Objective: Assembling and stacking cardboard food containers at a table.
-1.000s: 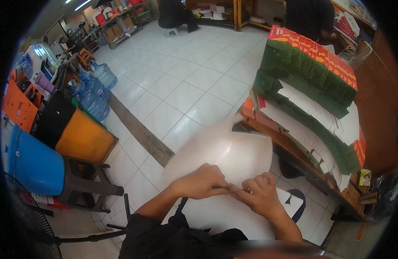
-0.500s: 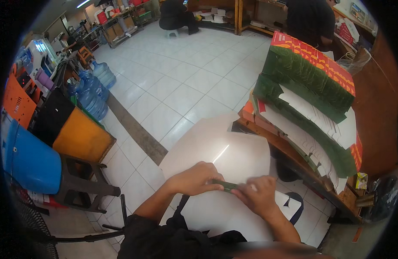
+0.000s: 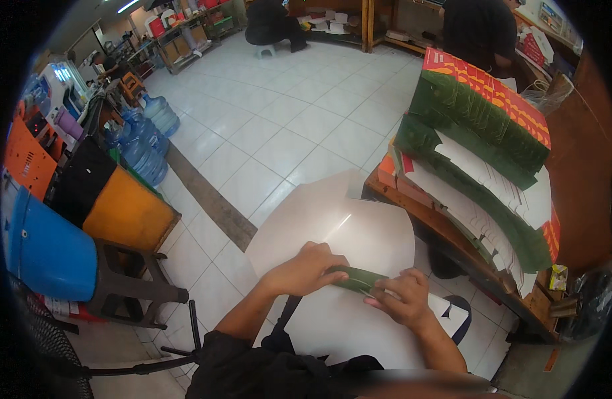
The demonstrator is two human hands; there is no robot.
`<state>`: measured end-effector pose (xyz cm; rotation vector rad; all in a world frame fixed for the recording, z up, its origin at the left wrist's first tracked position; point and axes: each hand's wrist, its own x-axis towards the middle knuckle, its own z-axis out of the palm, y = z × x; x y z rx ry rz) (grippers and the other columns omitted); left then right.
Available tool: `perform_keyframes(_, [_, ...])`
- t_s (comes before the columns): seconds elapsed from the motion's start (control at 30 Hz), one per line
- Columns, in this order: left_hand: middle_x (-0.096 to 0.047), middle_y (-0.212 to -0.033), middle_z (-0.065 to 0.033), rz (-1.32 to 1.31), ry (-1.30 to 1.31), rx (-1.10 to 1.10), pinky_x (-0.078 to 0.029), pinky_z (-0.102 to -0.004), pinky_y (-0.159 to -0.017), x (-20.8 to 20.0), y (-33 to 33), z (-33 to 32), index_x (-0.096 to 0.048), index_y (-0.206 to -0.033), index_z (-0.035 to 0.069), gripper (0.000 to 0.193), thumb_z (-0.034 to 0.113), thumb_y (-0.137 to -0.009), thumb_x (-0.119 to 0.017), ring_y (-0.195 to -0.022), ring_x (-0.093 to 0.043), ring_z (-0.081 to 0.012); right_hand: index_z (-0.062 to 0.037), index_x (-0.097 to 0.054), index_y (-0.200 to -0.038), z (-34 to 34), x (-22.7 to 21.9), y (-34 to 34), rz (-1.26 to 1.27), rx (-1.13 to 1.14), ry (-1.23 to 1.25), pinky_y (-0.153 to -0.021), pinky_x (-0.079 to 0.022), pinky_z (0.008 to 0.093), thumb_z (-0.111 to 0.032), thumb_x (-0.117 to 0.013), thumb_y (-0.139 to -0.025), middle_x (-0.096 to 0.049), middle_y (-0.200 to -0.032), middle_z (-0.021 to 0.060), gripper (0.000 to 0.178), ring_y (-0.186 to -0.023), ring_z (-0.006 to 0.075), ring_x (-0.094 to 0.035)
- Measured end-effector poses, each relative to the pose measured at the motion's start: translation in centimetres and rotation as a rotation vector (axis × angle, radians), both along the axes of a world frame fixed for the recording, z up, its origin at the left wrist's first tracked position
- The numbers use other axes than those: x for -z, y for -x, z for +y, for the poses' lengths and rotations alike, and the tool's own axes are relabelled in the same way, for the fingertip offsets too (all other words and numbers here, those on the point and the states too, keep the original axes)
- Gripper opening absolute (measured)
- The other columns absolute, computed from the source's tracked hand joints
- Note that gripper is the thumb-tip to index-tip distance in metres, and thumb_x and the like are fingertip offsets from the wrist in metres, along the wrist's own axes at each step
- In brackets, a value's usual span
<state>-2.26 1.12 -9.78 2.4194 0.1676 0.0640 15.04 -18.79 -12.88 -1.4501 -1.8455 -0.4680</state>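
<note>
A large cardboard box blank [image 3: 319, 216], pale on its upper face, lies across my lap and reaches out in front of me. Between my hands runs a narrow green flap [image 3: 359, 280] with a leaf-like look, apparently a folded part of that blank. My left hand [image 3: 307, 268] is closed on the flap's left end, fingers bent and thumb along it. The right end is pinched by the fingers of my right hand [image 3: 404, 296]. Where the flap joins the blank is hidden by my hands.
To the right, a tall stack of green, red and white box blanks [image 3: 475, 126] leans on a wooden table [image 3: 445, 229]. On the left stand a blue bin [image 3: 50, 243], a dark plastic stool [image 3: 130, 282], an orange box [image 3: 130, 209] and several water jugs [image 3: 143, 153]. Two people are farther back.
My right hand, blurred before, has shifted slightly right and away from my left hand. More of the green flap shows between them. My left hand keeps its hold.
</note>
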Motion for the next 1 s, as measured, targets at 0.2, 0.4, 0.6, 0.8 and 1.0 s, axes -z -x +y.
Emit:
perform_keyframes(0.2, [-0.056, -0.073, -0.0038, 0.06, 0.158, 0.147, -0.034, -0.0343, -0.086, 0.1, 0.3, 1.1, -0.07, -0.095, 0.011, 0.025, 0.034, -0.093, -0.06, -0.08, -0.049, -0.0185, -0.0161, -0.072, -0.085, 0.1, 0.3, 0.2, 0.119, 0.061, -0.146, -0.08, -0.042, 0.0332, -0.028, -0.083, -0.068, -0.066, -0.095, -0.0033, 0.024, -0.08, 0.0144, -0.057])
perform_keyframes(0.4, [-0.059, -0.075, -0.0007, -0.02, 0.221, 0.185, -0.03, -0.0327, -0.086, 0.7, 0.2, 1.1, -0.071, -0.095, 0.014, 0.027, 0.039, -0.091, -0.063, -0.078, -0.047, -0.0162, -0.0216, -0.073, -0.101, 1.0, -1.5, 0.6, 0.01, 0.112, 0.047, -0.078, -0.037, 0.0295, -0.035, -0.079, -0.071, -0.068, -0.099, -0.0072, 0.033, -0.084, 0.0134, -0.055])
perform_keyframes(0.6, [-0.064, -0.081, 0.0048, 0.086, 0.144, 0.167, -0.024, -0.0319, -0.087, 0.4, 0.0, 1.0, -0.072, -0.095, 0.016, 0.02, 0.034, -0.092, -0.064, -0.082, -0.046, -0.0131, -0.0213, -0.069, -0.111, 1.9, -1.8, 1.2, -0.218, 0.138, 0.183, -0.072, -0.036, 0.0301, -0.038, -0.074, -0.076, -0.064, -0.089, -0.008, 0.039, -0.075, 0.0112, -0.051])
perform_keyframes(0.8, [-0.061, -0.073, -0.0014, -0.139, -0.093, -0.015, -0.038, -0.0345, -0.079, -2.5, 0.4, -0.5, -0.072, -0.092, 0.013, 0.019, 0.031, -0.087, -0.067, -0.075, -0.053, -0.0186, -0.0149, -0.07, -0.094, 1.8, -1.3, 0.7, -0.078, 0.12, 0.245, -0.066, -0.036, 0.0296, -0.032, -0.078, -0.075, -0.058, -0.072, -0.0025, 0.027, -0.065, 0.0129, -0.05])
perform_keyframes(1.0, [-0.058, -0.06, -0.0008, -0.943, -0.064, -0.21, -0.041, -0.0275, -0.043, -3.7, 1.7, -1.9, -0.071, -0.092, 0.009, 0.02, 0.007, -0.071, -0.074, -0.044, -0.052, -0.0161, -0.0108, -0.066, -0.063, 0.1, -2.1, -1.8, 0.554, 0.172, -0.085, -0.057, -0.033, 0.0311, -0.029, -0.085, -0.066, -0.053, -0.054, -0.0009, 0.026, -0.051, 0.017, -0.047])
